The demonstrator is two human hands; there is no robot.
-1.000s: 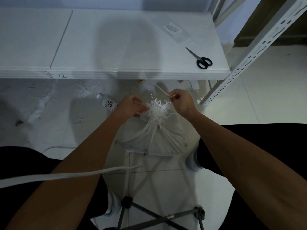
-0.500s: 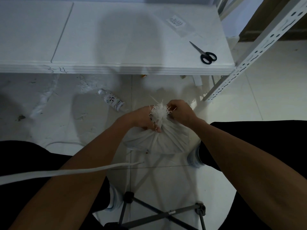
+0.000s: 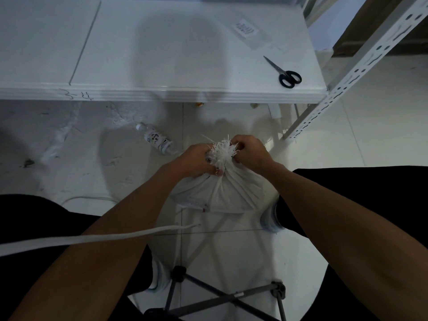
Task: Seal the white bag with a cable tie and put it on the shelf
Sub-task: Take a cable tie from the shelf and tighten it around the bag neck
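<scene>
The white bag sits on the floor between my knees, its mouth gathered into a frayed tuft. My left hand grips the neck from the left, thumb pressed under the tuft. My right hand pinches the neck from the right. The cable tie is hidden between my fingers and the tuft, so I cannot make it out. The white shelf runs across the top of the head view, just beyond the bag.
Black-handled scissors and a clear labelled packet lie on the shelf's right part. A perforated shelf upright slants at right. A plastic bottle lies on the floor. A white strap and a tripod are below.
A second ago my right hand held the tie's tail up and away from the tuft. Both hands have since closed in on the bag's neck, and the bag sits lower in view.
</scene>
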